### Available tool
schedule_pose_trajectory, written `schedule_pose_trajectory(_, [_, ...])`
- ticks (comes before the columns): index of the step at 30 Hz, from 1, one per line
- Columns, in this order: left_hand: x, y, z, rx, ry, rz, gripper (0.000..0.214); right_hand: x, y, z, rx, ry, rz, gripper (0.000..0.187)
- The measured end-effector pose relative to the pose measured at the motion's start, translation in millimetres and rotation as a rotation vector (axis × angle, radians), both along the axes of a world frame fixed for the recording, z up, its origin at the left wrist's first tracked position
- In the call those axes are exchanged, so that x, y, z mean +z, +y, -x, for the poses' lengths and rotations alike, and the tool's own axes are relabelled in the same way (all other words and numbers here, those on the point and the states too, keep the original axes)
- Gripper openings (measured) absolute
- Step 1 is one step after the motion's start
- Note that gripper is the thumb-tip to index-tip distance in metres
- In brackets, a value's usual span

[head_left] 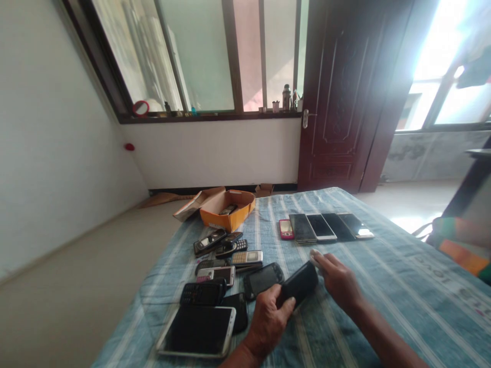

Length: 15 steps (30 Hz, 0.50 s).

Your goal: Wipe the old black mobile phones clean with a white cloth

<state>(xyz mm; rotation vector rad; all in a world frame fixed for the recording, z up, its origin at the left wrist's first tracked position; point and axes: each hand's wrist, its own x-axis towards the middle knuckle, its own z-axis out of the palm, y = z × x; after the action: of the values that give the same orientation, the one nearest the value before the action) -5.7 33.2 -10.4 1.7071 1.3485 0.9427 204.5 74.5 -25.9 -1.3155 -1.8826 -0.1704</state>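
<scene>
The left hand [268, 317] is closed around the near end of a black phone [300, 284], thumb across its face, while the right hand [339, 280] lies open-fingered against the far end; the phone sits tilted over the striped cloth [383, 286], between the two hands. The hold likely serves best with the left hand gripping the side edges and the right merely steadying, kept low and apart from the cluster of phones [218, 276] left of the left hand.

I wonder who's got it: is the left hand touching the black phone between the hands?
Touching. The head view shows the left hand wrapped around the near end of the black phone, thumb pressed on its face.
</scene>
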Motion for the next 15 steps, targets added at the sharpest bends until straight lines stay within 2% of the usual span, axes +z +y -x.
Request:
schedule_pose_trajectory(2, [0.7,-1,0,-0.004,-0.009,-0.007,0.019,8.6,-9,11,0.078,0.005,-0.146,0.032])
schedule_pose_trajectory(6, [2.0,-2,-1,-0.055,-0.106,-0.007,0.016,21.0,-32,43,0.221,-0.141,-0.256,0.025])
schedule_pose_trajectory(10, [1.3,-1,-1,-0.054,-0.099,0.007,0.018,18.9,-35,53,0.159,-0.213,-0.268,0.030])
schedule_pose_trajectory(15, [2.2,-1,0,0.004,0.004,0.011,0.021,8.1,-12,25,-0.018,-0.209,-0.178,0.035])
